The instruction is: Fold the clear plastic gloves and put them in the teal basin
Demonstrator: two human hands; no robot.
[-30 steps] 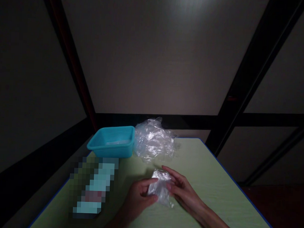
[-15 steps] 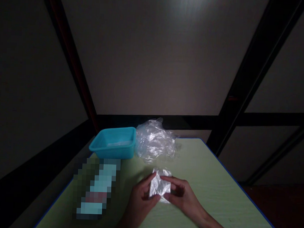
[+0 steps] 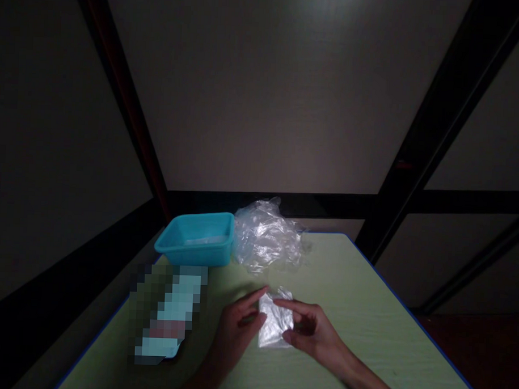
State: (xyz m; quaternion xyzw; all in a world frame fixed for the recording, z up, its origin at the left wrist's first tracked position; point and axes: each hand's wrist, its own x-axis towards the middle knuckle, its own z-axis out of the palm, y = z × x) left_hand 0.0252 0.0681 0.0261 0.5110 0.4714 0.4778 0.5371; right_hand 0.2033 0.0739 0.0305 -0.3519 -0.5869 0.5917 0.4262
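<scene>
A small, shiny clear plastic bag (image 3: 273,325), folded into a rough square, lies near the middle of the green table. At its left edge is my left hand (image 3: 240,324), with index finger and thumb spread apart and their tips close to the plastic. From the other side my right hand (image 3: 316,332) grips the bag, its index finger and thumb resting over the right part. The other fingers of that hand are curled and partly hidden.
Behind the hands sits a crumpled heap of clear plastic bags (image 3: 269,237). It adjoins a turquoise plastic basket (image 3: 198,256) at the back left. A long pixelated object (image 3: 174,310) lies on the table's left side. The blue-edged table (image 3: 365,323) meets a panelled wall.
My left fingers have loosened and spread from the folded bag, which now lies flatter with its lower edge showing. My right hand stays on it. The view has shifted slightly.
</scene>
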